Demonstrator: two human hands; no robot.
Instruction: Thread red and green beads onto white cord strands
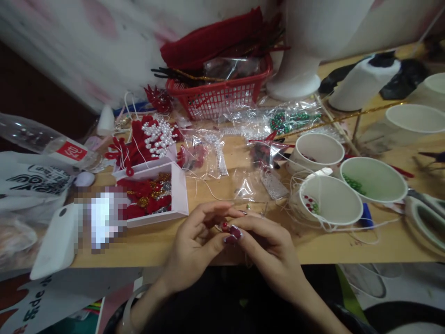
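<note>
My left hand (194, 246) and my right hand (269, 246) meet at the front edge of the wooden table (347, 246). Both pinch together around a small red bead (225, 226) and a thin wire with a tiny green bead (248, 207) at its tip. My fingers are curled and pressed close. A paper cup (330, 200) with red and green beads stands just right of my hands. A white thread (365, 227) loops around that cup.
A white box of red and gold ornaments (155, 194) sits left of my hands. Further paper cups (373, 178) (315, 150), a red basket (219, 95), clear plastic bags (250, 178), a white thread cone (363, 81) and a plastic bottle (45, 141) crowd the table.
</note>
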